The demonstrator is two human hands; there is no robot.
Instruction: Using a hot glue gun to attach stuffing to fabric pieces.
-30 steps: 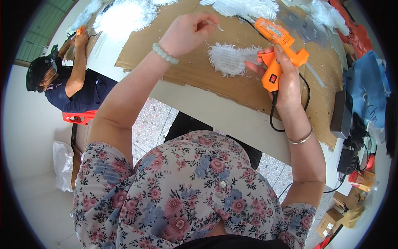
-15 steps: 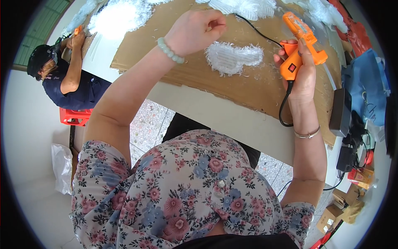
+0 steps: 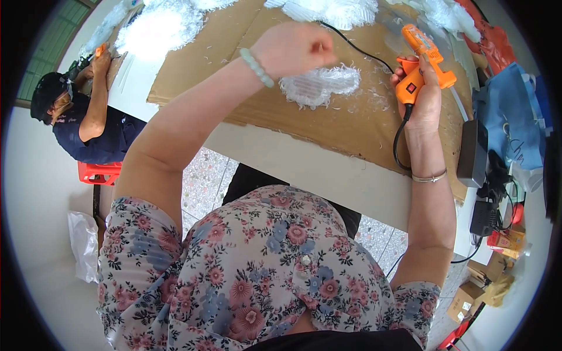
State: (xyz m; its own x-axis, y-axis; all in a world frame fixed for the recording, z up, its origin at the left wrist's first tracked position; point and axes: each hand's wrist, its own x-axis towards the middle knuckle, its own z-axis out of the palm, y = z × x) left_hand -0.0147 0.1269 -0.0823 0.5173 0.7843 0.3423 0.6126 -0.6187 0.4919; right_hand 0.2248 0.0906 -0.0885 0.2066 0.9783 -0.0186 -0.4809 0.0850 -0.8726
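In my right hand (image 3: pixel 430 102) is an orange hot glue gun (image 3: pixel 410 90), my fingers wrapped round its handle and its black cord hanging down. My left hand (image 3: pixel 298 50) hovers over the cardboard with its fingers curled together; it is a little blurred, and whatever they pinch, if anything, is hidden. Just below that hand, a white fringed piece (image 3: pixel 310 90) of ribbed, feathery material lies on the brown cardboard sheet (image 3: pixel 328 131). The left hand covers part of the view above this piece and is apart from the glue gun.
Piles of white fluffy pieces (image 3: pixel 161 32) lie along the far side, more at the far right (image 3: pixel 448 20). A black box (image 3: pixel 473 155) and a blue bag (image 3: pixel 509 117) stand at the right. At the left a co-worker (image 3: pixel 88 117) sits on a red stool (image 3: pixel 99 172), holding an orange tool (image 3: pixel 100 50).
My left hand has shifted right and slightly down, closer above the white fringed piece. My right hand keeps hold of the glue gun. The whole view has shifted slightly.
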